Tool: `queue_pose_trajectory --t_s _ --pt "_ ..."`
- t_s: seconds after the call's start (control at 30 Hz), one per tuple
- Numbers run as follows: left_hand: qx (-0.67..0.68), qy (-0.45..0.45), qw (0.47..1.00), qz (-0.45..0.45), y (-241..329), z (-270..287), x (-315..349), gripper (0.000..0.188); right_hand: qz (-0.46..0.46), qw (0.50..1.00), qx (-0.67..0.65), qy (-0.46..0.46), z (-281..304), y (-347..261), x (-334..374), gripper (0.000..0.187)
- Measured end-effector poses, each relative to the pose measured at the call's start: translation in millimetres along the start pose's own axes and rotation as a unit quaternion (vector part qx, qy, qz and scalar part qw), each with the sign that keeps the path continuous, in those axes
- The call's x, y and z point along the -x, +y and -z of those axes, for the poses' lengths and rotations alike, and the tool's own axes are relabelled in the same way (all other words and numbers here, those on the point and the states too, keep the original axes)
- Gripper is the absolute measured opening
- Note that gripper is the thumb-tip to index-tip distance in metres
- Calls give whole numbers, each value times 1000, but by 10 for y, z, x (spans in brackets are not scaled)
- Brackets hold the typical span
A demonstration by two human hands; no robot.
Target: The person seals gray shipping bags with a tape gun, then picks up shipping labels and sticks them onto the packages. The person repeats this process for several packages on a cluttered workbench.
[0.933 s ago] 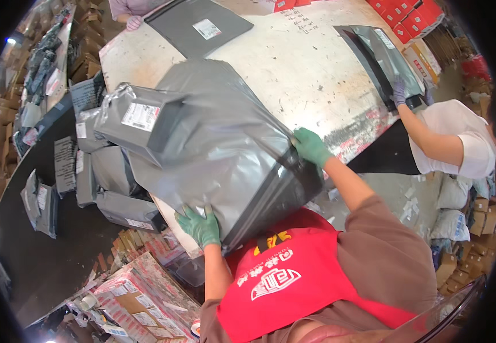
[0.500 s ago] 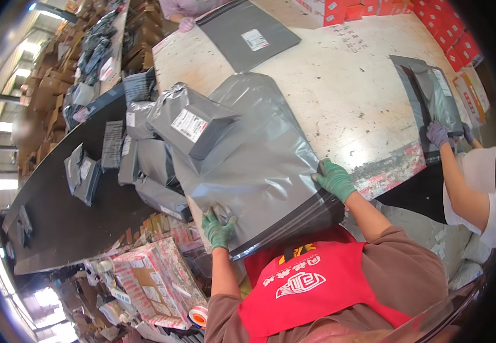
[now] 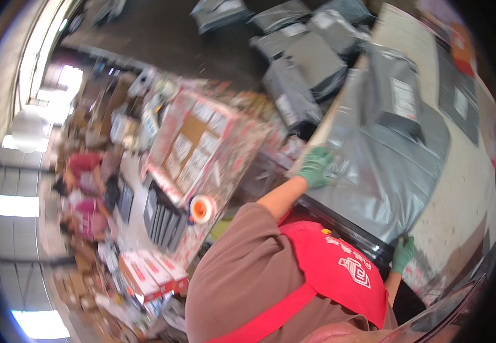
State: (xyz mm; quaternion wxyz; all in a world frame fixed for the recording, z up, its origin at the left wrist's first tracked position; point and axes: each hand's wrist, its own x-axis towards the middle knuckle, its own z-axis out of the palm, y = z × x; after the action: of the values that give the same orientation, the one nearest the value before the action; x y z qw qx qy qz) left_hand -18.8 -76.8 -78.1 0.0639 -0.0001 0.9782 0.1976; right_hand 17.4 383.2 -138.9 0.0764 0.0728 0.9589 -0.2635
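Note:
A large pile of flat grey plastic mailing bags [image 3: 368, 197] lies in front of me, shiny and wrinkled, its dark edge toward my red apron. My left hand [image 3: 316, 167], in a green glove, rests on the left edge of the bags with its fingers stretched out. At the near right corner my right hand [image 3: 402, 254], also gloved in green, has its thumb and fingers closed on the edge of the top bag. A wrapped grey parcel [image 3: 394, 91] with a white label lies on the far part of the bags.
Several grey parcels [image 3: 314, 63] are heaped beyond the left edge of the pale table [image 3: 454, 188]. A dark belt-like surface [image 3: 231, 51] lies behind them. To the left are a tape roll [image 3: 202, 209], a pink-taped box [image 3: 188, 143], red-white cartons [image 3: 151, 271] and other people [image 3: 88, 194].
The view has swung to the left, so the bags and both hands now appear farther right. Both hands are still at the bags' edges. The co-worker on the right has left the view.

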Motion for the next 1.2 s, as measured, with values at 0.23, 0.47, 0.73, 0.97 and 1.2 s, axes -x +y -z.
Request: queue_pose_trajectory --t_s 0.23,0.47,0.73,0.97,1.2 --pt "-39 124 991 25 440 -211 -320 75 32 997 70 6 -4 301 -167 17" --pt "288 -70 950 -98 1301 -459 -1962 61 52 997 48 19 38 492 -401 17" --pt "270 150 945 107 370 234 -2290 87 -7 998 59 15 31 626 -192 20" --pt "-39 13 968 -248 786 -536 -51 63 -21 998 51 21 25 296 -153 27" --pt "93 37 961 -257 930 -838 27 58 -18 998 -39 51 -6 526 66 37"
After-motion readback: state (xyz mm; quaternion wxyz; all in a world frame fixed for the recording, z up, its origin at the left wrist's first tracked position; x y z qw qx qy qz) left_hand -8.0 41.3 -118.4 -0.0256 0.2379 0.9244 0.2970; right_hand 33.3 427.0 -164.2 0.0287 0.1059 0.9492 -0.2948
